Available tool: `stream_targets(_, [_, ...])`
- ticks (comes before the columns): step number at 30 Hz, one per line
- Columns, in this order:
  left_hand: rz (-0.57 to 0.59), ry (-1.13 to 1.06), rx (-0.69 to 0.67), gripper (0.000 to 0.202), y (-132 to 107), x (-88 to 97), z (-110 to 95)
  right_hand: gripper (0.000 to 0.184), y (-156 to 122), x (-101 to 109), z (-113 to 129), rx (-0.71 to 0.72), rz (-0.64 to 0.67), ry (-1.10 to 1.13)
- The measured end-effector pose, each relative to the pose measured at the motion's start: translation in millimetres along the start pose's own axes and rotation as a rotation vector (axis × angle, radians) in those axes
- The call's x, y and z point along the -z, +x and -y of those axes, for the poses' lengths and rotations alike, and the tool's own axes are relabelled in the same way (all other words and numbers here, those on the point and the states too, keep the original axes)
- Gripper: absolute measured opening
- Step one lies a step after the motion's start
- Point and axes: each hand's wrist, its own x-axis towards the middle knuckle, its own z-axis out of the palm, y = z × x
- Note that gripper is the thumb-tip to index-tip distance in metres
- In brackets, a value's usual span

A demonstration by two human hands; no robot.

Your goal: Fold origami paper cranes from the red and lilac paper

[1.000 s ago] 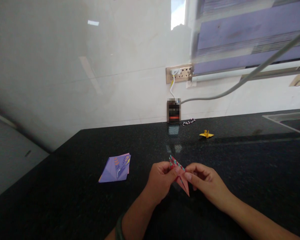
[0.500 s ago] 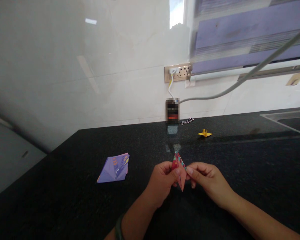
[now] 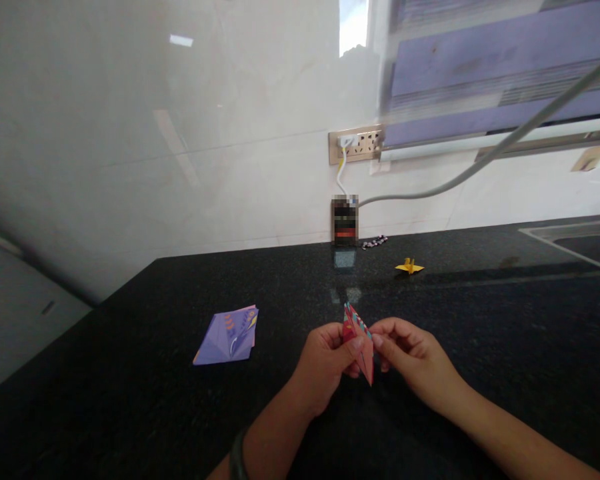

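Between my two hands is a folded origami paper [image 3: 364, 350], long and diamond-shaped, pink with a red and teal pattern on its upper flaps. My left hand [image 3: 327, 360] pinches it from the left, with the thumb lying across its front. On the other side, my right hand [image 3: 410, 353] grips its right edge between thumb and fingers. The paper is held above the dark countertop, its narrow tips pointing away and towards me. The fingers behind the paper are partly hidden.
Purple patterned paper sheets [image 3: 227, 337] lie to the left. A yellow origami crane [image 3: 409, 267] stands at the back right. By the wall are a pixelated dark device [image 3: 345, 221] with cables and a beaded string [image 3: 375, 243]. A sink edge [image 3: 570, 250] is at the right.
The folded paper has tilted a little, its upper tip shifting left and its lower tip right. Both hands keep their hold; the right hand has moved up slightly.
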Motion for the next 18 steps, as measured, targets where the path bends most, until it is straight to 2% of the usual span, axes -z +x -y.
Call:
stream_targets(2, [-0.033,0.0,-0.007,0.024,-0.1,-2.2,-0.7,0.014,0.1,0.1,-1.4,0.025,-0.036,-0.034])
stream_targets(6, [-0.085,0.05,-0.014,0.024,-0.1,-3.7,-1.6,0.007,0.0,2.6,0.7,0.091,-0.013,-0.191])
stream_targets(12, [-0.099,0.26,-0.08,0.021,0.4,1.1,0.8,0.017,1.0,6.3,6.7,0.142,0.043,-0.315])
stream_targets(18, [-0.11,0.463,-0.141,0.022,-0.9,3.6,3.7,0.014,2.0,9.0,0.7,0.228,0.038,-0.49])
